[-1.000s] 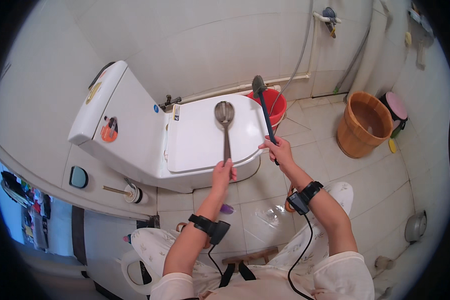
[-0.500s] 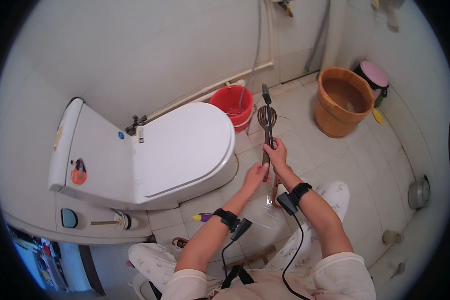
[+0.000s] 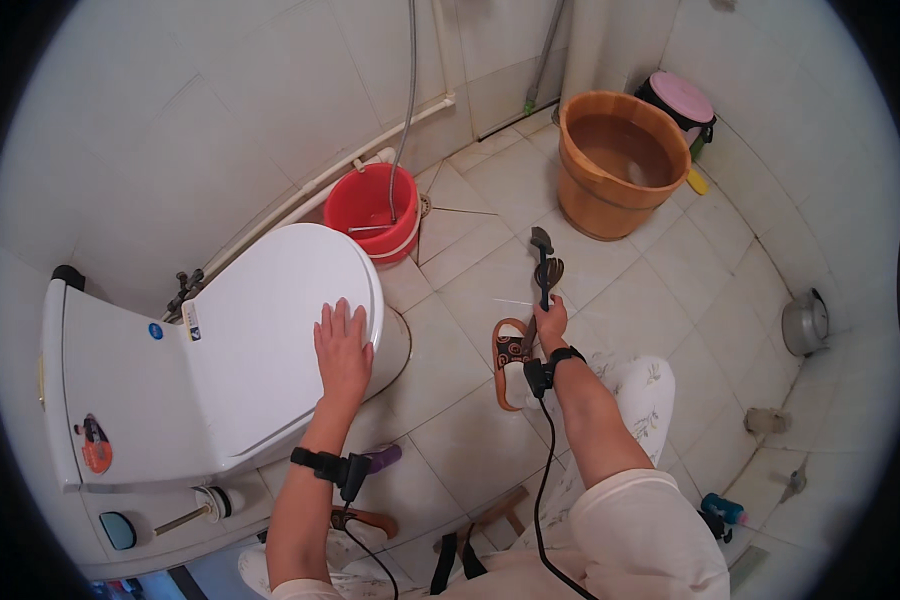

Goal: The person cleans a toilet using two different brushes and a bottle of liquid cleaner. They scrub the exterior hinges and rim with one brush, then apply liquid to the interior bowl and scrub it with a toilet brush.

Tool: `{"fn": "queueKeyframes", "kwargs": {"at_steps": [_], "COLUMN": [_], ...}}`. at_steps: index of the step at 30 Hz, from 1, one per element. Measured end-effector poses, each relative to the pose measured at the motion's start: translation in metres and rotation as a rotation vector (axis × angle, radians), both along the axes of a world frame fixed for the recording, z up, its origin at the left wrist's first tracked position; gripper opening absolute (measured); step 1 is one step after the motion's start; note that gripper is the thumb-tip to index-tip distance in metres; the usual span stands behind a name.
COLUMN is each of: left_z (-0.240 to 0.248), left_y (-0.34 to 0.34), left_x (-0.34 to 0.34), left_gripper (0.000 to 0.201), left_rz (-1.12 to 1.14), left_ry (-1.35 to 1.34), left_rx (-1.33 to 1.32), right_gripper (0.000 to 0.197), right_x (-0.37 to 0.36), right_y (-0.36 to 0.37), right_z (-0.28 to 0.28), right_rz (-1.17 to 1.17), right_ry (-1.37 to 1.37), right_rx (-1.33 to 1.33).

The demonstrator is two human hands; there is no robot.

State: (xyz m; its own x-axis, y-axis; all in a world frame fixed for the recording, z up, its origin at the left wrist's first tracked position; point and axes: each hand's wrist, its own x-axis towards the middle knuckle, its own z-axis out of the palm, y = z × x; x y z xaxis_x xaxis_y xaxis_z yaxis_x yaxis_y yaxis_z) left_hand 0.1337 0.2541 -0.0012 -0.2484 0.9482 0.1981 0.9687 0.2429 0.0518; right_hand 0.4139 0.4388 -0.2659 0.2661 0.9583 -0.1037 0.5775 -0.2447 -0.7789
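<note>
My left hand lies flat on the front of the white toilet lid, fingers stretched out, holding nothing. To the right, above the tiled floor, my right hand is closed round two dark long-handled tools. One is a slim black tool with a small oblong head, whose kind I cannot make out. Partly behind it shows the slotted, loop-shaped head of a brown kitchen utensil. The tools point away from me. My fingers hide most of their handles.
A red bucket with a hose stands beside the toilet. Beyond my right hand is a wooden tub of water, with a pink-lidded bin behind. A metal pot sits by the right wall. Below the toilet lies a toilet brush.
My left hand has left the tools and moved left onto the toilet lid. My right hand keeps hold of them, now lower and tilted. The view has shifted, showing more floor.
</note>
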Motion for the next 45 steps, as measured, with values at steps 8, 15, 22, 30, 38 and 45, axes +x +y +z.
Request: {"fn": "queueKeyframes", "kwargs": {"at_steps": [8,15,22,30,38,45], "left_z": [0.003,-0.002,0.089,0.239,0.313,0.319], "left_y": [0.029,0.028,0.008,-0.071,-0.178,-0.234], "left_x": [0.01,0.01,-0.005,-0.055,-0.127,-0.171], "left_gripper": [0.055,0.046,0.04,0.053,0.053,0.046], "left_rz": [-0.055,-0.087,-0.105,0.003,0.332,0.525], "left_ry": [0.164,0.21,0.219,0.398,0.62,0.764], "left_rx": [-0.09,0.0,0.109,0.307,0.314,0.251], "right_gripper": [0.056,0.037,0.04,0.042,0.039,0.03], "right_x": [-0.01,-0.043,-0.113,-0.112,-0.135,-0.203], "right_y": [0.002,-0.012,-0.013,-0.042,-0.109,-0.147], "right_z": [-0.006,0.021,0.142,0.267,0.319,0.324], "right_rz": [0.056,0.126,0.299,0.843,1.372,1.596], "right_ry": [0.063,0.278,0.76,0.702,0.284,0.01], "right_rx": [0.083,0.112,0.211,0.221,0.367,0.515]}}
